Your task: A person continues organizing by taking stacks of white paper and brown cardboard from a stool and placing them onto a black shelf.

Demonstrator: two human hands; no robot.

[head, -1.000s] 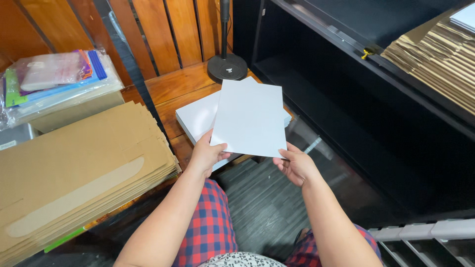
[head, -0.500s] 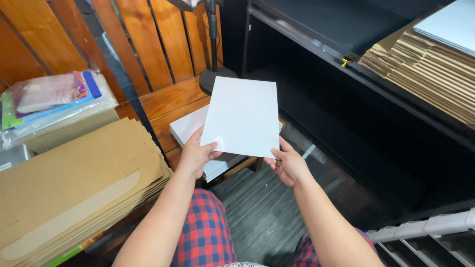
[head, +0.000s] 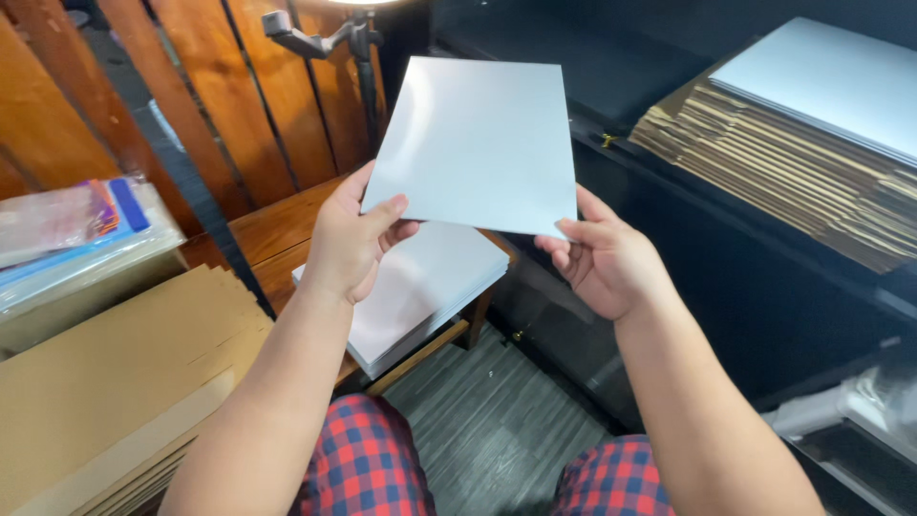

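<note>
Up in the air, both hands pinch one white sheet (head: 475, 143) by its lower corners: left hand (head: 346, 247) thumb on top, right hand (head: 604, 260) likewise, fingers closed on the edge. It looks light, fairly stiff and smooth, likely slippery. Below it, a stack (head: 420, 287) sits at the bench (head: 272, 239) edge.

A packing or storage workroom: flattened cardboard (head: 115, 401) piled near left, more cardboard (head: 793, 162) stacked on a dark shelf far right, white sheets (head: 420, 287) heaped on a wooden bench (head: 272, 234) against plank walls.
</note>
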